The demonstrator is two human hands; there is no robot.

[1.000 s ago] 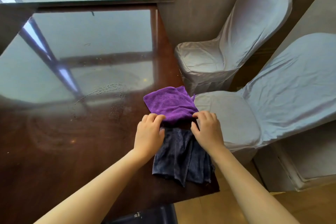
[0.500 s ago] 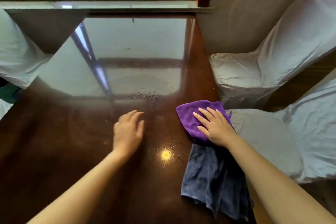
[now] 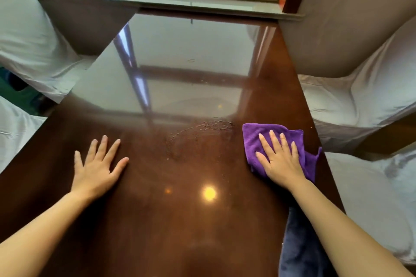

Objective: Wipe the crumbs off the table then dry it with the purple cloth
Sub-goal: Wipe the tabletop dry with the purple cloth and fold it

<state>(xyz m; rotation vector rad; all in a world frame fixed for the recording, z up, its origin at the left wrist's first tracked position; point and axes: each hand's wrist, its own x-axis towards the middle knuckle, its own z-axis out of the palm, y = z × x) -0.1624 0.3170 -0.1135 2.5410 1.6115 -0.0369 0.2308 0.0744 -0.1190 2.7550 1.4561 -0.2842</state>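
The purple cloth (image 3: 252, 135) lies on the glossy dark brown table (image 3: 157, 220) near its right edge. My right hand (image 3: 279, 159) presses flat on the cloth with fingers spread, covering its middle. My left hand (image 3: 96, 168) rests palm down on the bare tabletop to the left, fingers apart, holding nothing. A patch of water droplets and smears (image 3: 198, 135) sits on the table between the hands, just left of the cloth.
A dark blue cloth (image 3: 297, 249) lies at the table's near right corner, partly under my right forearm. White-covered chairs stand on the right (image 3: 360, 96) and on the left (image 3: 27, 40). The window sill (image 3: 180, 4) borders the far end of the table.
My left hand left the cloths and moved left onto the bare table. My right hand slid onto the purple cloth and pushed it off the dark blue cloth.
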